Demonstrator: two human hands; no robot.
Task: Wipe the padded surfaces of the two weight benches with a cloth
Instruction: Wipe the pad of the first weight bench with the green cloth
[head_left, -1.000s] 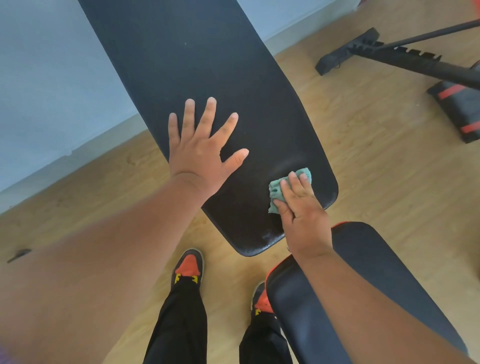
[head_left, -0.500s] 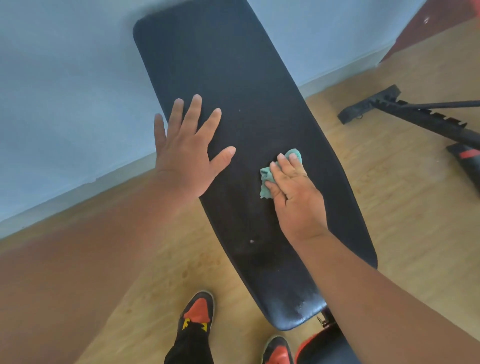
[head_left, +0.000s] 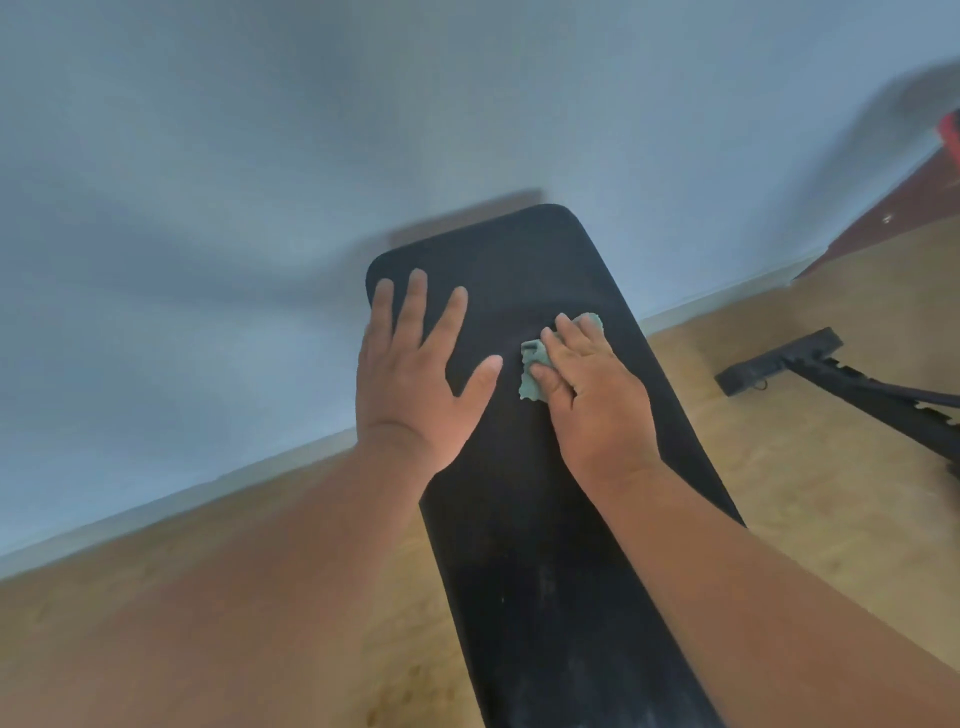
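A long black padded bench back runs from the bottom of the view up toward the blue wall. My left hand lies flat on its upper left part, fingers spread, holding nothing. My right hand presses a small teal cloth onto the pad near the upper end, a little right of my left thumb. Most of the cloth is hidden under my fingers. The second bench's pad is out of view.
A pale blue wall with a light skirting board stands behind the bench. Wooden floor lies on both sides. At the right, a black metal bench frame rests on the floor. A dark red surface fills the far right corner.
My right hand has slid the cloth up the pad toward its top end, and my left hand has moved up with it. The view has tilted up, so my feet and the second bench have dropped out.
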